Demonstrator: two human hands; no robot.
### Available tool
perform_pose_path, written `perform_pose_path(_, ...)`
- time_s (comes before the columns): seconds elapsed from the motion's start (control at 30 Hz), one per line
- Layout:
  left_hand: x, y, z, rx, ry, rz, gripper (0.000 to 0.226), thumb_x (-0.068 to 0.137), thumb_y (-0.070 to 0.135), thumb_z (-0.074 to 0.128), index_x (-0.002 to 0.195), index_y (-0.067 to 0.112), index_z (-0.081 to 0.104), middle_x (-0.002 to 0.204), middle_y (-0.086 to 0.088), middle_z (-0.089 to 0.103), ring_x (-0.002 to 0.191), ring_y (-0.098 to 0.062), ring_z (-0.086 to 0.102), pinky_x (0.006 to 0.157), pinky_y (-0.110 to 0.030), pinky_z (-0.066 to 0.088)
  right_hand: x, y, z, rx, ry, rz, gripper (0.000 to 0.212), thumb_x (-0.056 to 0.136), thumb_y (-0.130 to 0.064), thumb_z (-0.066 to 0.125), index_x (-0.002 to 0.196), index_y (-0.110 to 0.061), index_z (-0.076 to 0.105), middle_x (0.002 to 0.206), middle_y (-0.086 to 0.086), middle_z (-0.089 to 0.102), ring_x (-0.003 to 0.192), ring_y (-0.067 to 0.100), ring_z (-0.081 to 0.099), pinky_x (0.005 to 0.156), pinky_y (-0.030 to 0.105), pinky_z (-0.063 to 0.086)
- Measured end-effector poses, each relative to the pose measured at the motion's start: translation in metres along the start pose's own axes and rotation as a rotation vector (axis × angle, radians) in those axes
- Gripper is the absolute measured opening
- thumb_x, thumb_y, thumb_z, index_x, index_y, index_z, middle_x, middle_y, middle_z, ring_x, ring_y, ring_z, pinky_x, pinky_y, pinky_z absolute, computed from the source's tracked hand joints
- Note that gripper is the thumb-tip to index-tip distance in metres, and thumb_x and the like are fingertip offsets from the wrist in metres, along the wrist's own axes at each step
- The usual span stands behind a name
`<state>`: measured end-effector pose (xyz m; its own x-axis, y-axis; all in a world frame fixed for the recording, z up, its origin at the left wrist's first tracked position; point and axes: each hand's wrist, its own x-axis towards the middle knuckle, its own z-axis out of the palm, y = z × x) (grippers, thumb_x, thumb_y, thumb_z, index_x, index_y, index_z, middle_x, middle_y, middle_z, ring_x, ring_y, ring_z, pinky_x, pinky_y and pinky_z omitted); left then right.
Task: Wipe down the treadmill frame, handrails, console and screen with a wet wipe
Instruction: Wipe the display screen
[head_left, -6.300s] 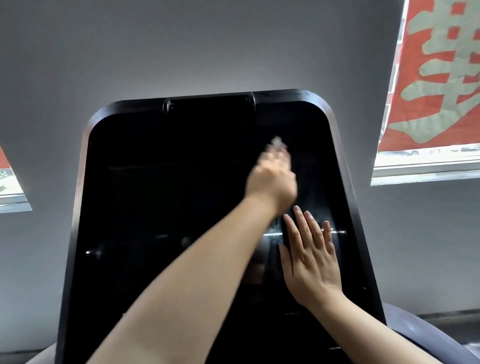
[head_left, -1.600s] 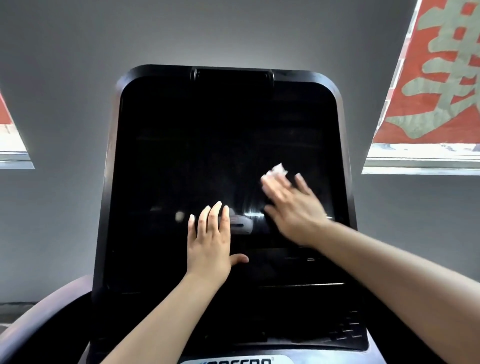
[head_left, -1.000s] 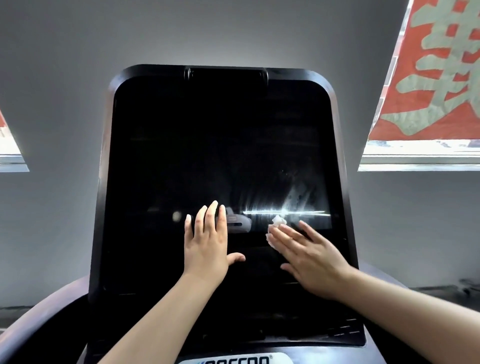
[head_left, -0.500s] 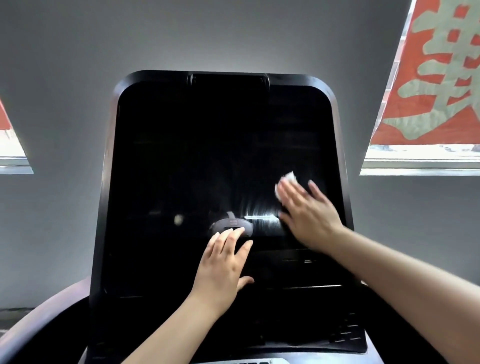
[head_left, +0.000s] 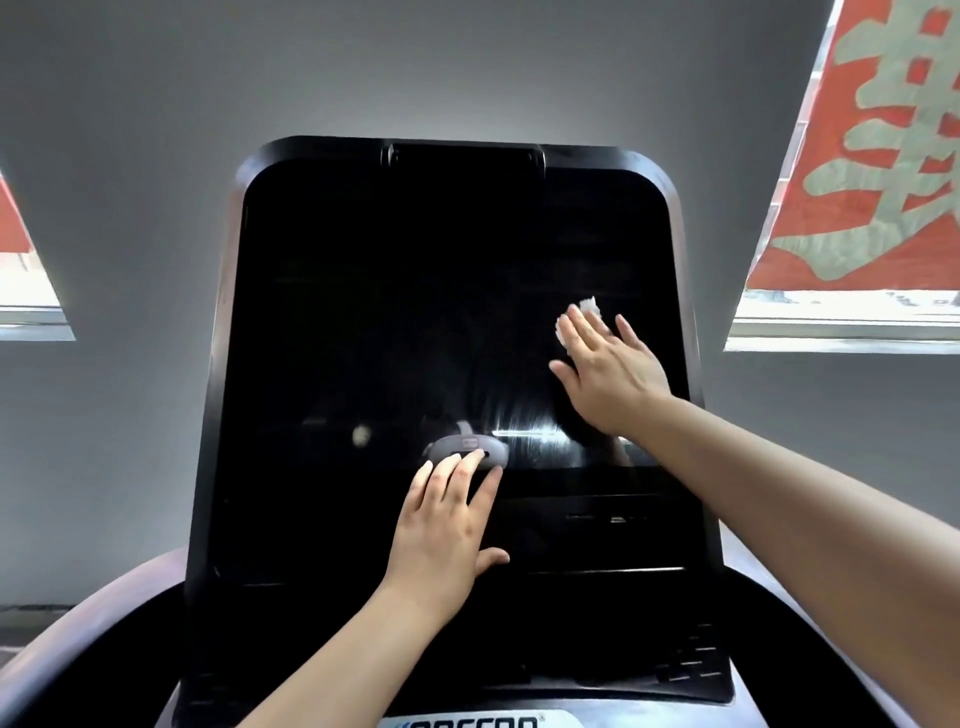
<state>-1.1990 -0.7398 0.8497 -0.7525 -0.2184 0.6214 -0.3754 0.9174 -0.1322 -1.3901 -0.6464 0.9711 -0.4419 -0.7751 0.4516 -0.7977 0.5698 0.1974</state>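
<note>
The treadmill's big black screen (head_left: 395, 312) stands tilted in front of me, set in a dark console frame (head_left: 218, 415). My right hand (head_left: 610, 371) lies flat on the screen's right side with straight fingers and presses a small white wet wipe (head_left: 584, 312) against the glass; only the wipe's edges show past the fingertips. Lower, near the screen's bottom edge at the middle, my left hand (head_left: 447, 525) rests flat with spread fingers. Wet streaks (head_left: 524, 421) glint between the two hands.
Dark curved handrails (head_left: 67, 654) sweep out at both lower corners. A white brand label (head_left: 467, 722) sits at the console's bottom edge, with a vent grille (head_left: 685, 660) at the lower right. Behind are a grey wall and windows with a red banner (head_left: 872, 156).
My right hand has slid the wipe up and to the right on the screen since half a second ago. The left hand has stayed low at the screen's bottom edge.
</note>
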Motion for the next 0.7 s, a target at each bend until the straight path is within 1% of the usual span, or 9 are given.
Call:
perform_pose_path(0.07,-0.002,-0.001,-0.001,0.008,0.002,0.005,0.098,0.038,0.062,0.083,0.120,0.011,0.064,0.126,-0.013,0.051,0.115,-0.026,0.043,0.097,-0.048,0.044,0.002,-0.011,0.003,0.077,-0.015,0.053,0.062,0.100,-0.045,0.016,0.151,-0.010,0.009,0.160,0.003,0.002,0.147,0.015,-0.002,0.118,0.034,-0.004)
perform_pose_path(0.13,-0.004,-0.003,-0.001,0.001,0.009,-0.007,0.102,0.038,0.062,0.083,0.123,0.009,0.062,0.128,-0.013,0.046,0.117,-0.026,0.043,0.102,-0.048,0.040,-0.032,-0.023,0.016,0.039,0.024,-0.051,0.068,0.095,-0.047,0.014,0.148,-0.006,0.027,0.156,0.008,0.021,0.145,0.020,0.016,0.118,0.036,0.006)
perform_pose_path(0.2,-0.007,-0.007,-0.001,-0.016,0.004,-0.022,0.105,0.038,0.063,0.083,0.124,0.007,0.058,0.129,-0.014,0.047,0.118,-0.027,0.043,0.104,-0.048,0.036,-0.081,-0.031,0.033,-0.006,0.017,-0.203,0.066,0.091,-0.046,0.024,0.137,-0.005,0.047,0.145,0.011,0.044,0.136,0.024,0.038,0.116,0.040,0.020)
perform_pose_path(0.3,-0.011,-0.014,0.000,-0.012,0.004,-0.039,0.112,0.038,0.065,0.081,0.127,0.004,0.050,0.129,-0.016,0.052,0.118,-0.027,0.043,0.104,-0.047,0.033,-0.084,-0.019,0.032,-0.053,-0.003,-0.236,0.059,0.091,-0.042,0.030,0.133,-0.008,0.053,0.140,0.008,0.050,0.130,0.022,0.046,0.111,0.041,0.022)
perform_pose_path(0.33,-0.012,-0.016,0.000,-0.011,0.001,-0.044,0.115,0.039,0.066,0.080,0.128,0.003,0.045,0.128,-0.017,0.054,0.118,-0.027,0.042,0.104,-0.046,0.030,-0.067,-0.020,0.024,-0.063,0.043,-0.208,0.058,0.094,-0.041,0.028,0.137,-0.008,0.049,0.144,0.008,0.046,0.134,0.020,0.042,0.114,0.040,0.019)
perform_pose_path(0.43,-0.017,-0.023,0.001,-0.003,-0.016,-0.103,0.122,0.040,0.070,0.075,0.131,-0.001,0.038,0.129,-0.016,0.053,0.117,-0.027,0.045,0.105,-0.045,0.035,0.004,-0.037,-0.003,0.017,0.025,-0.069,0.058,0.102,-0.040,0.020,0.151,-0.011,0.014,0.159,0.002,0.008,0.147,0.014,0.003,0.117,0.035,-0.003)
perform_pose_path(0.53,-0.020,-0.031,0.002,-0.002,0.002,-0.131,0.117,0.047,0.070,0.063,0.133,-0.005,0.036,0.132,-0.019,0.046,0.119,-0.029,0.042,0.105,-0.044,0.030,0.043,-0.079,-0.007,0.090,0.038,-0.069,0.059,0.102,-0.040,0.020,0.152,-0.011,0.007,0.160,0.003,0.000,0.146,0.016,-0.008,0.117,0.033,-0.008)
perform_pose_path(0.6,-0.021,-0.037,0.003,0.005,0.027,-0.141,0.116,0.047,0.067,0.062,0.133,-0.006,0.035,0.132,-0.020,0.042,0.119,-0.031,0.039,0.103,-0.046,0.026,0.033,-0.102,0.005,0.063,0.057,-0.194,0.059,0.101,-0.040,0.023,0.151,-0.010,0.013,0.160,0.005,0.008,0.147,0.018,0.000,0.116,0.034,-0.005)
perform_pose_path(0.7,-0.023,-0.044,0.002,0.013,0.041,-0.135,0.116,0.046,0.066,0.068,0.131,-0.006,0.037,0.130,-0.020,0.042,0.118,-0.031,0.040,0.104,-0.046,0.030,-0.026,-0.107,0.028,-0.016,0.070,-0.427,0.062,0.092,-0.042,0.025,0.140,-0.008,0.044,0.148,0.008,0.041,0.139,0.021,0.034,0.115,0.036,0.014)
